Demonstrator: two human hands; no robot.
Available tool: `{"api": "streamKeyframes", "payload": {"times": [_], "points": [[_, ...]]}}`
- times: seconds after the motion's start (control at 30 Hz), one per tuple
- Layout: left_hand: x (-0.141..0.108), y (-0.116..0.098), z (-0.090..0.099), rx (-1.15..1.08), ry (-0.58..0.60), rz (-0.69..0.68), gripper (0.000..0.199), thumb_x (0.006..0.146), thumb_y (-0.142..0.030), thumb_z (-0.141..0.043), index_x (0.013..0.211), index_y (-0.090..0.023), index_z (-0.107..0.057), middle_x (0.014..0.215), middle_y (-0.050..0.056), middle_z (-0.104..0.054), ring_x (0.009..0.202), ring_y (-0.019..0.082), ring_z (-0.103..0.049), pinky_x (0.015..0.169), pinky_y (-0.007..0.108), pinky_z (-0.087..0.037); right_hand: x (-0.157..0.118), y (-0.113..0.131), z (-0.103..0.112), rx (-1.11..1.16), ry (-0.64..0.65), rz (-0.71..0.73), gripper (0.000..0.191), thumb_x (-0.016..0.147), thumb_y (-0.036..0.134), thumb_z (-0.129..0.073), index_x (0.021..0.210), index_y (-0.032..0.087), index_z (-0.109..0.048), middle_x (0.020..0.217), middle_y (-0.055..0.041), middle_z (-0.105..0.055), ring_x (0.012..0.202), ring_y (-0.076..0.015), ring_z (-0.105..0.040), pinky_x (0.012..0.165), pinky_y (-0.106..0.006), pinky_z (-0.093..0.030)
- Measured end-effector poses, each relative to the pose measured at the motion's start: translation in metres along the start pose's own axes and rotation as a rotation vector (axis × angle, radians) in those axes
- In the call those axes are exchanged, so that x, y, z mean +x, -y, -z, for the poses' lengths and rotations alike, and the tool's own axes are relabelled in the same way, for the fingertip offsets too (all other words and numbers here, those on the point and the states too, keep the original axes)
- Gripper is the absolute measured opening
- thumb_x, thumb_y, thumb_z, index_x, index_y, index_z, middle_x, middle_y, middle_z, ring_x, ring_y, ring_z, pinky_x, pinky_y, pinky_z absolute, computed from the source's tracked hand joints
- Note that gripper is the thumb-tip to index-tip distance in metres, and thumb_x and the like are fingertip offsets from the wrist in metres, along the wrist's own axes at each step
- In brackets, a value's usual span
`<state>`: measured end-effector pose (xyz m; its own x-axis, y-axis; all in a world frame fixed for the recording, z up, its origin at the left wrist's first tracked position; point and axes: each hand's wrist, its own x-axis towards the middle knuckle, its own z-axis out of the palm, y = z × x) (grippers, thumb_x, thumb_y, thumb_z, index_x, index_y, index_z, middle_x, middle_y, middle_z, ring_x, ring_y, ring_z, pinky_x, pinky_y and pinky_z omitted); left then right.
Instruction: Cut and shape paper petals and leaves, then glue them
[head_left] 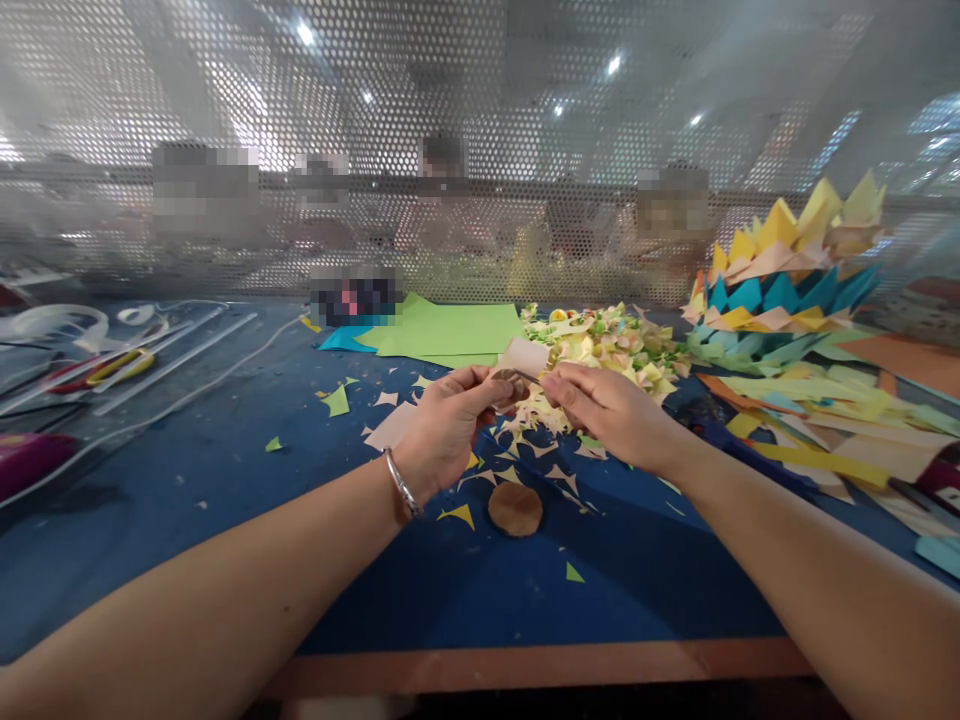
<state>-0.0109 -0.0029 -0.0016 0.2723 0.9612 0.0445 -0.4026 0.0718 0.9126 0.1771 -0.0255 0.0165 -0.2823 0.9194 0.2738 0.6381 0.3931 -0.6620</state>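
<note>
Over the middle of the table, my two hands meet with their fingers pinched. My left hand, with a silver bangle at its wrist, is closed on a pale pink piece of paper that stands up beyond the fingertips. My right hand is closed round a thin dark stick-like tool, its exact kind too small to make out, which reaches to the left fingertips. Below the hands a round brown disc lies flat among small star-shaped paper scraps. Another pale paper piece lies beside my left hand.
Behind my right hand is a heap of curled paper pieces. Green sheets lie at the back. Stacked folded-paper rings and paper strips fill the right. Scissors, clear sticks and a cord lie left.
</note>
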Motion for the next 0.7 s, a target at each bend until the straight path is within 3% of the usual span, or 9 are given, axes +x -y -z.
{"api": "streamKeyframes", "payload": {"times": [0.4,0.7], "points": [[-0.0012,-0.0057,-0.0015,0.070,0.010,-0.045,0.008,0.071,-0.016,-0.076,0.071,-0.013,-0.068,0.074,0.005,-0.070,0.071,0.013,-0.061,0.067,0.026,-0.041,-0.0006,0.0024,0.0017,-0.036,0.011,-0.014,0.052,0.097,0.068,-0.036,0.073,0.022,-0.044,0.058,0.0037,-0.040,0.054,-0.0126,-0.038,0.054,-0.031,-0.029],[0.0001,-0.0028,-0.0005,0.063,0.008,0.001,0.006,0.072,-0.014,-0.073,0.070,-0.013,-0.067,0.074,0.004,-0.069,0.072,0.013,-0.062,0.072,0.027,-0.042,-0.0006,0.0012,-0.0002,-0.072,-0.002,0.018,0.052,0.099,0.066,-0.035,0.073,0.022,-0.043,0.058,0.0043,-0.039,0.054,-0.0115,-0.039,0.054,-0.030,-0.029]]}}
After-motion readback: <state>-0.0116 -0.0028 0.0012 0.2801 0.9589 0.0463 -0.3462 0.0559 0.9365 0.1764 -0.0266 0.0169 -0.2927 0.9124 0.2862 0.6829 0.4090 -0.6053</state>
